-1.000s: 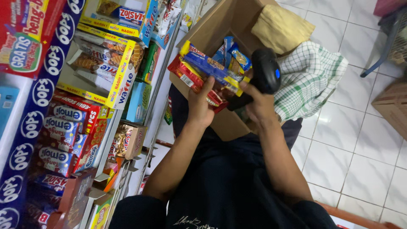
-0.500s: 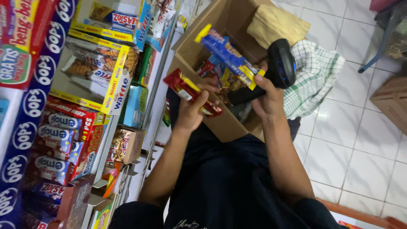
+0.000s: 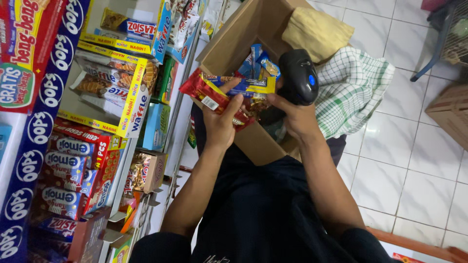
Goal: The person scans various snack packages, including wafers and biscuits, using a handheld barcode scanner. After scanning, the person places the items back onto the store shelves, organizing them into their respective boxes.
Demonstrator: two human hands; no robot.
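Note:
My left hand [image 3: 222,124] grips a red snack pack [image 3: 209,95] with a white barcode patch, held over the near edge of an open cardboard box [image 3: 239,34]. My right hand [image 3: 292,117] holds a black handheld barcode scanner [image 3: 298,75] with a blue light; its fingers also pinch a blue and yellow snack pack [image 3: 246,85] just above the red one. More wrapped snacks [image 3: 258,61] lie inside the box, which rests on my lap.
Shop shelves [image 3: 73,107] full of wafer and biscuit boxes run along the left. A green checked cloth [image 3: 353,85] and a yellow cloth [image 3: 317,31] lie against the box. White floor tiles spread to the right, with a wooden crate [image 3: 451,114] at the edge.
The blue and yellow pack has come down from above the box to sit beside the scanner. My left hand has lifted the red pack slightly and turned its barcode upward.

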